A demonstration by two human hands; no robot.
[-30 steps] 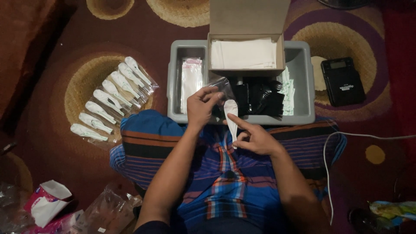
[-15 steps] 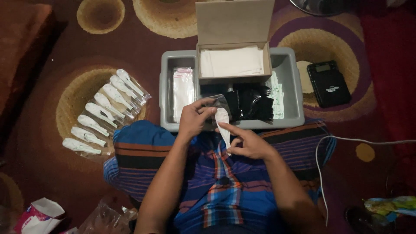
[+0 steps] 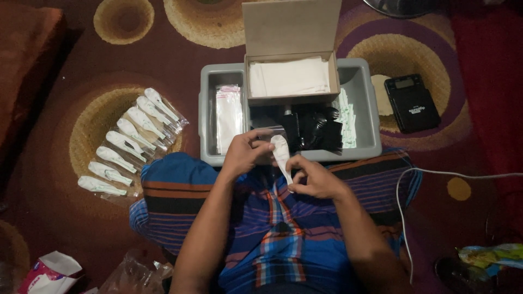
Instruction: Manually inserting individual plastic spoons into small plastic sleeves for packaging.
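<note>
1. Since a second ago the white piece [image 3: 281, 155] has swung from nearly upright to a slant, and the two hands have drawn closer together over it; the view has also drifted, so the grey tray sits lower in the picture.
2. The white piece is a slim, spoon-like shape, rounded at the top and narrowing downward, held over the lap just in front of the tray's near wall.
3. Right hand [image 3: 316, 177] pinches its lower end between thumb and fingertips, closed on it.
4. Left hand [image 3: 245, 152] has its fingers curled around a clear bag [image 3: 271, 133] at the piece's rounded top; the bag's mouth looks open, and the tip seems just at it, though I cannot tell if it is inside.
5. Progress, as I judge it: a row of bagged pieces [image 3: 128, 141] lies fanned out on the rug to the left, so a good batch is done; this one is mid-bagging.
6. Left to do: loose dark pieces [image 3: 318, 130] are heaped in the tray [image 3: 365, 109], beside a stack of empty bags [image 3: 229, 117].
7. An open box [image 3: 289, 76] rests across the tray, and a black scale [image 3: 412, 102] sits on the rug to the right.
</note>
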